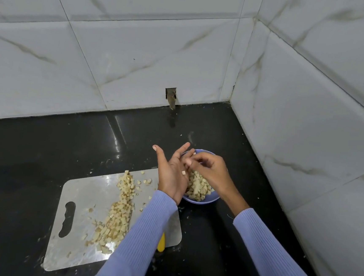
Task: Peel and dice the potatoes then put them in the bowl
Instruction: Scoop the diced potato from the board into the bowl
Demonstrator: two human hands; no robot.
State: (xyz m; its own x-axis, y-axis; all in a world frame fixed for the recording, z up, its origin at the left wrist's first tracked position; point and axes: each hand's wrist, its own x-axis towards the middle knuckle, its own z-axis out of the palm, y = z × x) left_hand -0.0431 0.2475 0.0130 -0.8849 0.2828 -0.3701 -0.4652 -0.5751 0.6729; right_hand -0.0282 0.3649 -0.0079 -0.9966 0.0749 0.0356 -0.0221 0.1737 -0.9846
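I have both hands over the bowl (pixel 201 202), which sits right of centre in the frame, just beside the upper right corner of the cutting board (pixel 83 195). My left hand (pixel 172 174) is held flat and spread, palm turned toward the right, fingers straight and holding nothing; one potato cube (pixel 183 172) clings to the palm. My right hand (pixel 209 170) has its fingertips curled in against that palm. I judge it is picking or brushing the sticky cubes off so they drop into the bowl below, which is why both hands sit directly above it. Whether those fingertips actually pinch a cube I cannot tell.

The bowl already holds a mound of diced potato (pixel 197 186). A larger share of dice (pixel 120 211) lies on the board, left of centre, in a long band. Its long axis runs from the board's upper right, near the bowl, down toward the lower left of the frame. The board itself lies on the dark desk (pixel 32 146) at a slant, handle slot toward the lower left. A yellow handle (pixel 161 242) pokes out from under my left sleeve at the board's lower right edge; what it belongs to I cannot see.

Peeling and dicing look finished, and moving the dice across seems partway done.
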